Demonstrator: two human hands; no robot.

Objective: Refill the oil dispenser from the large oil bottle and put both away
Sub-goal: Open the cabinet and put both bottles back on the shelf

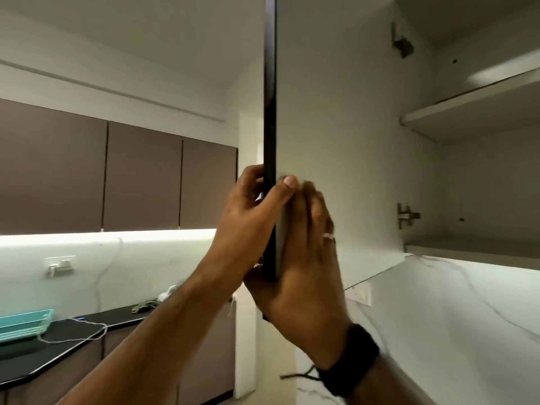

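Neither the oil dispenser nor the large oil bottle shows in the head view. An upper cabinet door [336, 127] stands swung open, seen edge-on, with its pale inner face turned to the right. My left hand [248, 217] wraps around the door's dark front edge, thumb on the inner face. My right hand [306, 264], with a ring and a black wrist band, lies with fingers flat on the inner face at the door's lower corner, thumb on the far side of the edge.
The open cabinet [473, 247] on the right has two white shelves and hinges on its side wall. Brown wall cabinets [140, 176] hang to the left over a lit marble backsplash. A black counter [73, 343] holds a teal tray [23, 324], a white cable and a cloth.
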